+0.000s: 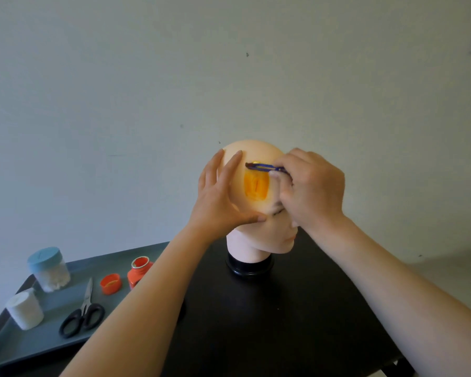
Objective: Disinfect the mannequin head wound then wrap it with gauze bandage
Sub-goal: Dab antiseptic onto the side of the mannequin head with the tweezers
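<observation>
A bald mannequin head (252,151) stands on a black base at the middle of the black table (283,308). Its forehead wound (256,186) is a thin red slit inside an orange-yellow stained patch. My left hand (222,197) lies flat against the head's left side, fingers spread, thumb near the brow. My right hand (310,186) pinches blue tweezers (265,167), whose tips touch the head just above the stained patch; what the tips hold is too small to tell. A white gauze roll (25,310) stands on the tray at the left.
A grey tray (25,346) at the left holds an open orange bottle (139,270), its orange cap (110,283), black-handled scissors (83,317) and a blue-lidded jar of cotton balls (49,269). A pale wall stands behind the table.
</observation>
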Available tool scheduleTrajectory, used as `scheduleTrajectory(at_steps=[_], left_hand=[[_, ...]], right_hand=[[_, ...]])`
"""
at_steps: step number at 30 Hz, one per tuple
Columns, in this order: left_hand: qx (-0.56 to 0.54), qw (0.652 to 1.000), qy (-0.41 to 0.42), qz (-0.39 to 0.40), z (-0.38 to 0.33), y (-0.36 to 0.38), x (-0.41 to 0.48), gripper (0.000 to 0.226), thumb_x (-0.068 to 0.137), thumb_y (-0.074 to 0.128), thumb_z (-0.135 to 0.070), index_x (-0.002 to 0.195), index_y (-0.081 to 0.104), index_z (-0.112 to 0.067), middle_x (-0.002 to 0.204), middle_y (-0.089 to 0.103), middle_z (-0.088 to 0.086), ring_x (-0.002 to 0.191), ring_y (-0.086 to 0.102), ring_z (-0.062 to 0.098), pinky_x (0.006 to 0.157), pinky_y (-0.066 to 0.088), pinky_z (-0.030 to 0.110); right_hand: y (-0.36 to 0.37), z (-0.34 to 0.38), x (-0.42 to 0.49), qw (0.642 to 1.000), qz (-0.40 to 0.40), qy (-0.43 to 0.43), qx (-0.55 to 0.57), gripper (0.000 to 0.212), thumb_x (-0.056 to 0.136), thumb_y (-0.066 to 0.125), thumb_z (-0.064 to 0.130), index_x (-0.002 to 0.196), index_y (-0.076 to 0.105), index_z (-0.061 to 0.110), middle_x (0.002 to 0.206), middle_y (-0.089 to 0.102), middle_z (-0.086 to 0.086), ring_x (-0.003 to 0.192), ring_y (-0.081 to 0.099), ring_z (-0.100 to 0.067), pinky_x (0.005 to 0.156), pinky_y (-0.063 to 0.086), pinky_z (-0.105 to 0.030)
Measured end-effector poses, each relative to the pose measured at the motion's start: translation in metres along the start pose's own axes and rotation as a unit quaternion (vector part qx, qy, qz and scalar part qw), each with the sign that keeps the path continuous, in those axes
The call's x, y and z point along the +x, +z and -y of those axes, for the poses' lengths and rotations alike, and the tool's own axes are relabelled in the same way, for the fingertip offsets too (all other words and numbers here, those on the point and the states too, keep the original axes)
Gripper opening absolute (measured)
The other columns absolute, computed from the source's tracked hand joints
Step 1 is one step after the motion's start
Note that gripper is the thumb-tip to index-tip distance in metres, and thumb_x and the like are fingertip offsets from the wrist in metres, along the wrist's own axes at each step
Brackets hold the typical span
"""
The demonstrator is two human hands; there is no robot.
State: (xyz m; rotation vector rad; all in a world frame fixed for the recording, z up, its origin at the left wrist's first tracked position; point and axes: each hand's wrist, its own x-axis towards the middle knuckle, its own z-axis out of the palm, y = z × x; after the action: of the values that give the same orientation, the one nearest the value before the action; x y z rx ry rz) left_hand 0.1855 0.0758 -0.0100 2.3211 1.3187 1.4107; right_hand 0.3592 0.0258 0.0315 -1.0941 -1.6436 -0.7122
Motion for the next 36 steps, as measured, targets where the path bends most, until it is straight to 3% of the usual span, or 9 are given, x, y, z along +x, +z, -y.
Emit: scheduleTrajectory(at_steps=[7, 12, 21, 30, 36], left_hand=[[0.004, 1.000, 0.000, 0.000, 0.001, 0.001, 0.000, 0.126, 0.036, 0.076, -0.072, 0.142, 0.011, -0.059, 0.153, 0.000, -0.027, 0.144, 0.006, 0.016, 0.104, 0.022, 0.035], [0.002, 1.000, 0.005, -0.004, 0.000, 0.001, 0.000, 0.125, 0.036, 0.075, -0.072, 0.141, 0.010, -0.059, 0.152, 0.001, -0.028, 0.143, 0.008, 0.015, 0.103, 0.021, 0.034], [0.003, 1.000, -0.002, 0.001, 0.001, -0.001, 0.001, 0.125, 0.036, 0.076, -0.072, 0.142, 0.011, -0.059, 0.153, 0.000, -0.028, 0.143, 0.005, 0.013, 0.102, 0.022, 0.035], [0.002, 1.000, -0.006, 0.009, -0.001, -0.002, 0.000, 0.126, 0.037, 0.077, -0.069, 0.143, 0.012, -0.057, 0.155, 0.000, -0.023, 0.144, 0.005, 0.014, 0.103, 0.022, 0.035], [0.000, 1.000, -0.002, 0.004, 0.000, -0.001, 0.000, 0.126, 0.036, 0.076, -0.071, 0.143, 0.011, -0.057, 0.154, 0.000, -0.025, 0.144, 0.006, 0.015, 0.102, 0.022, 0.034]], right_hand=[[-0.004, -0.001, 0.001, 0.999, -0.026, 0.018, 0.003, 0.002, 0.078, 0.068, 0.019, 0.079, 0.069, 0.017, 0.076, 0.065, 0.004, 0.069, 0.059, -0.025, 0.049, 0.044, -0.033], [0.002, 0.008, -0.002, 1.000, 0.014, -0.011, -0.004, 0.002, 0.079, 0.069, 0.017, 0.078, 0.068, 0.016, 0.075, 0.065, 0.002, 0.068, 0.059, -0.027, 0.049, 0.044, -0.034], [-0.007, -0.019, -0.012, 0.998, -0.012, 0.062, 0.000, 0.003, 0.080, 0.067, 0.018, 0.081, 0.069, 0.020, 0.077, 0.066, 0.007, 0.070, 0.059, -0.019, 0.052, 0.041, -0.030], [-0.011, -0.020, -0.026, 0.997, -0.019, 0.069, 0.007, 0.003, 0.081, 0.068, 0.016, 0.080, 0.070, 0.017, 0.076, 0.066, 0.006, 0.068, 0.058, -0.020, 0.049, 0.040, -0.032], [-0.014, -0.012, -0.053, 1.000, 0.017, 0.014, 0.013, 0.002, 0.082, 0.069, 0.014, 0.080, 0.071, 0.014, 0.075, 0.067, 0.003, 0.064, 0.059, -0.023, 0.047, 0.044, -0.035]])
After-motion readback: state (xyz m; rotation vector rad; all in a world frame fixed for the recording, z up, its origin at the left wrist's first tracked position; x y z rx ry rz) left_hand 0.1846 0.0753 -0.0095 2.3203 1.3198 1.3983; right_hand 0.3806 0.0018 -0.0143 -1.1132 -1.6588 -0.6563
